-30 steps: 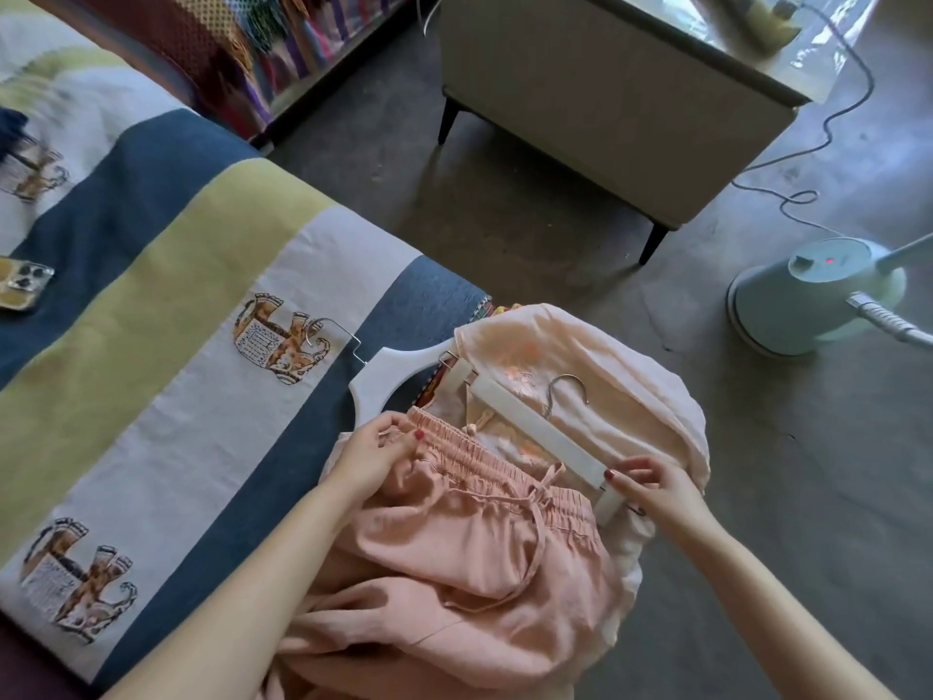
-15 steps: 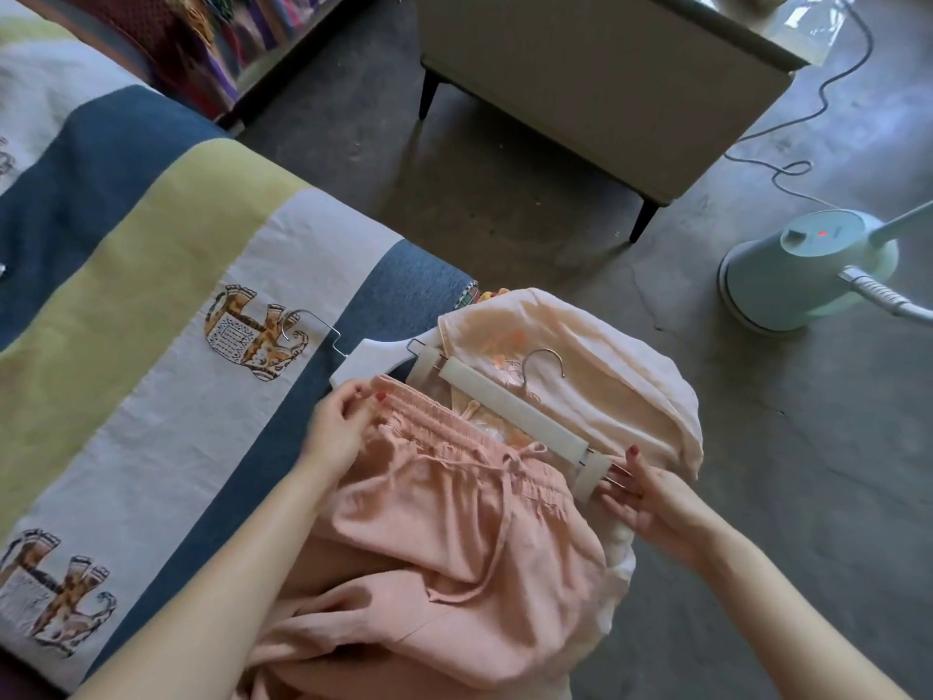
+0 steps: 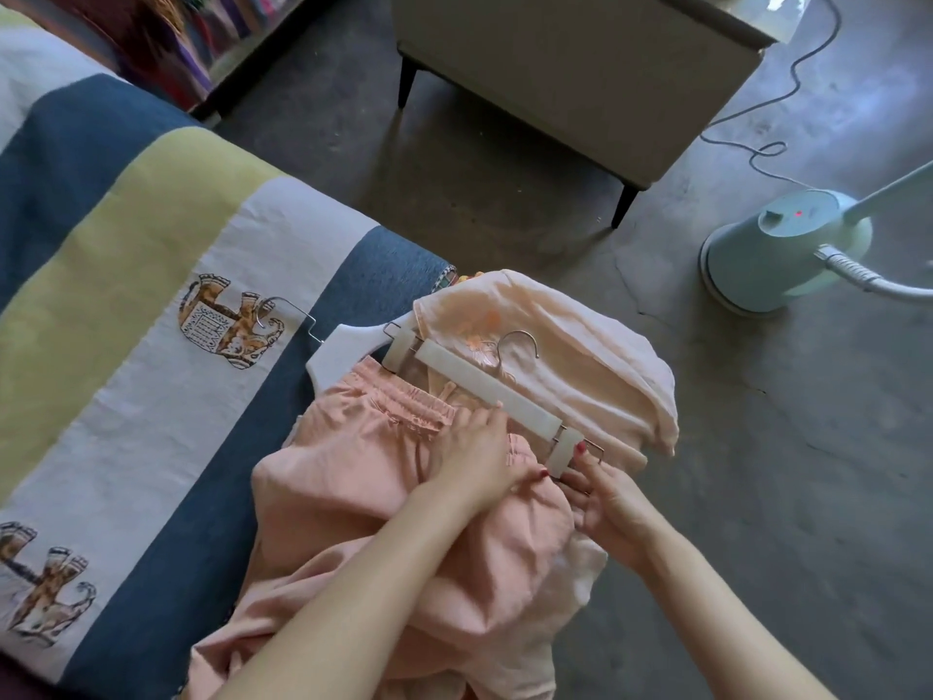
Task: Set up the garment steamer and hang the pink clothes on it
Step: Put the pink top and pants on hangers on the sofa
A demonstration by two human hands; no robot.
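Observation:
Pink trousers (image 3: pixel 363 477) with an elastic waistband lie bunched at the bed's edge. A white clip hanger (image 3: pixel 484 384) lies across them, its metal hook on a pale peach top (image 3: pixel 570 356). My left hand (image 3: pixel 479 457) rests on the waistband near the hanger's right end, fingers curled over the cloth. My right hand (image 3: pixel 601 492) pinches the right clip (image 3: pixel 568 449). A second white hanger (image 3: pixel 348 353) lies beneath, at the left. The pale blue garment steamer (image 3: pixel 777 250) stands on the floor at the right, its red light on.
The striped blanket (image 3: pixel 151 295) with elephant prints covers the bed at the left. A beige cabinet (image 3: pixel 580 68) on dark legs stands behind, and a cord (image 3: pixel 767 154) trails over the concrete floor to the steamer. The steamer's hose (image 3: pixel 868 275) runs off to the right.
My left hand slid right along the waistband, from the left end to beside my right hand. My right hand now pinches the right clip. The view tilted down slightly.

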